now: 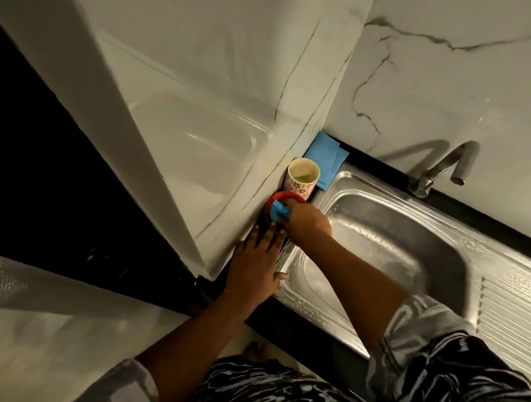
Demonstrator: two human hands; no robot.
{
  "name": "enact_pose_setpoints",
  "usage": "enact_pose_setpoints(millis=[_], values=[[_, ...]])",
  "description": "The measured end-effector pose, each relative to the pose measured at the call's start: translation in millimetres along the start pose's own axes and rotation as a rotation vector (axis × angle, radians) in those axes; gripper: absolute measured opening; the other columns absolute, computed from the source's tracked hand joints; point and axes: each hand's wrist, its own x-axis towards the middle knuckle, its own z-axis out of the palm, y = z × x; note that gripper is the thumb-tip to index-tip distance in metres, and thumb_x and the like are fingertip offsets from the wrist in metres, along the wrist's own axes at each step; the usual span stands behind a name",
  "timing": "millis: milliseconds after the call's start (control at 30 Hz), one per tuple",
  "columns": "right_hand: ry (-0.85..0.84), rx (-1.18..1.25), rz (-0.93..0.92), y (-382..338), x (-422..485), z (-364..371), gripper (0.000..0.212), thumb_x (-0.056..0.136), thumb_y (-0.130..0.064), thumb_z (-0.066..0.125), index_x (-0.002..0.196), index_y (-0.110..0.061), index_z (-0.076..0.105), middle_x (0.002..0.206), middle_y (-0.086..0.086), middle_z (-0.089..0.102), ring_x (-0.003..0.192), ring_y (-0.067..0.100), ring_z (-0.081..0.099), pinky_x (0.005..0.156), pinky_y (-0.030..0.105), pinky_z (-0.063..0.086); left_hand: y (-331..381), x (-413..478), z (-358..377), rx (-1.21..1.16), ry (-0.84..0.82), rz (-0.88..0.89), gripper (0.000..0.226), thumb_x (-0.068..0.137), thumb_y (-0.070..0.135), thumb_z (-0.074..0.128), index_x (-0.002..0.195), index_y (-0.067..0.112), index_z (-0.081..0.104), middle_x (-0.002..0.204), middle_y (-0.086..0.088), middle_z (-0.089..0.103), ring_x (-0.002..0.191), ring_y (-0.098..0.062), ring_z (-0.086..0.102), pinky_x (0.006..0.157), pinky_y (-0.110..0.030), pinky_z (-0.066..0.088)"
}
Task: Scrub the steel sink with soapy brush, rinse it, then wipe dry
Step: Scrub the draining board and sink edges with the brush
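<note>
While the left hand [257, 258] is laid flat, fingers straight, on the tabletop [303, 331] beside the steel sink [399, 246] rim, the right hand [309, 221], just beyond it, is curled round a blue brush [279, 214]. The brush is judged light, stiff and soap-slick, best gripped firmly at its back end. It is pointed away from the right hand into a red dish [285, 197]; its long axis is mostly hidden. Beyond the dish stand a cup [301, 185] and a blue cloth [323, 157].
</note>
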Motion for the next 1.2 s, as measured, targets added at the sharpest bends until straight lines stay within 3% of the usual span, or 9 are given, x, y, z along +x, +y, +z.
enact_pose_setpoints(millis=[167, 367, 467, 600, 733, 867, 967, 1067, 1200], values=[[0.063, -0.086, 0.048, 1.4, 8.4, -0.4, 0.045, 0.094, -0.037, 0.067, 0.134, -0.024, 0.053, 0.109, 0.009, 0.068, 0.096, 0.032, 0.068, 0.074, 0.042, 0.055, 5.1, 3.5, -8.0, 0.032, 0.004, -0.009, 0.106, 0.091, 0.065, 0.07, 0.17, 0.024, 0.012, 0.177, -0.002, 0.013, 0.159, -0.035, 0.023, 0.116, -0.055, 0.037], [0.001, 0.12, 0.046, 4.0, 7.8, 7.8, 0.049, 0.094, -0.038, 0.067, 0.138, -0.023, 0.054, 0.119, 0.007, 0.068, 0.102, 0.027, 0.066, 0.084, 0.04, 0.056, 10.6, 2.6, -8.7, 0.018, -0.008, -0.033, 0.109, 0.088, 0.067, 0.072, 0.169, 0.026, 0.012, 0.177, -0.003, 0.013, 0.16, -0.035, 0.022, 0.118, -0.054, 0.035], [0.021, 0.402, 0.146, 28.6, 3.5, -3.2, 0.048, 0.093, -0.04, 0.071, 0.133, -0.015, 0.06, 0.109, 0.006, 0.067, 0.092, 0.022, 0.063, 0.072, 0.03, 0.046, 15.1, 2.1, -13.8, 0.027, -0.019, -0.04, 0.107, 0.088, 0.069, 0.07, 0.169, 0.026, 0.014, 0.177, -0.003, 0.014, 0.161, -0.034, 0.016, 0.12, -0.054, 0.032], [-0.037, 1.238, 0.367, 63.4, -18.5, -15.8, 0.037, 0.097, -0.03, 0.071, 0.124, -0.006, 0.061, 0.075, 0.002, 0.049, 0.049, 0.009, 0.038, 0.041, 0.023, 0.029, 30.6, -2.2, -17.0, 0.052, 0.055, -0.007, 0.104, 0.084, 0.069, 0.072, 0.167, 0.027, 0.026, 0.173, -0.004, 0.028, 0.159, -0.033, 0.024, 0.117, -0.05, 0.039], [-0.183, 1.691, 0.425, 124.8, -68.1, -32.1, 0.016, 0.104, -0.029, 0.06, 0.094, -0.017, 0.055, 0.067, -0.005, 0.039, 0.045, 0.004, 0.028, 0.038, 0.017, 0.022, 77.7, -4.4, -5.8, 0.075, 0.041, 0.122, 0.098, 0.086, 0.072, 0.066, 0.166, 0.026, 0.03, 0.172, -0.005, 0.032, 0.156, -0.034, 0.032, 0.11, -0.05, 0.044], [-0.134, 1.948, 0.453, 207.7, -141.5, -34.1, 0.015, 0.106, -0.03, 0.054, 0.096, -0.018, 0.054, 0.065, -0.006, 0.038, 0.046, 0.003, 0.026, 0.039, 0.015, 0.021, 146.9, -3.5, 7.0, 0.039, -0.014, 0.275, 0.092, 0.089, 0.075, 0.057, 0.164, 0.027, 0.037, 0.173, 0.0, 0.028, 0.157, -0.031, 0.032, 0.111, -0.051, 0.044], [0.011, 1.98, 0.523, 284.9, -211.3, -32.8, 0.016, 0.105, -0.029, 0.054, 0.094, -0.018, 0.055, 0.064, -0.007, 0.038, 0.044, 0.002, 0.028, 0.036, 0.015, 0.023, 212.8, -2.2, 13.7, 0.03, -0.077, 0.386, 0.089, 0.092, 0.073, 0.056, 0.166, 0.03, 0.029, 0.176, 0.006, 0.017, 0.162, -0.024, 0.018, 0.119, -0.048, 0.035], [0.225, 1.878, 0.644, 379.3, -293.3, -28.9, 0.012, 0.104, -0.027, 0.057, 0.095, -0.019, 0.055, 0.066, -0.005, 0.036, 0.043, 0.002, 0.027, 0.035, 0.015, 0.022, 290.1, -0.3, 27.2, 0.056, -0.122, 0.478, 0.094, 0.092, 0.075, 0.057, 0.168, 0.032, 0.023, 0.176, 0.007, 0.017, 0.162, -0.022, 0.019, 0.122, -0.045, 0.034], [0.454, 1.37, 0.885, 507.7, -389.8, -19.1, 0.021, 0.097, -0.03, 0.069, 0.104, -0.011, 0.064, 0.071, 0.003, 0.044, 0.041, 0.007, 0.036, 0.039, 0.019, 0.026, 381.7, 1.5, 56.2, 0.114, -0.205, 0.473, 0.1, 0.089, 0.074, 0.063, 0.168, 0.028, 0.023, 0.175, 0.005, 0.022, 0.16, -0.026, 0.026, 0.122, -0.048, 0.038]])
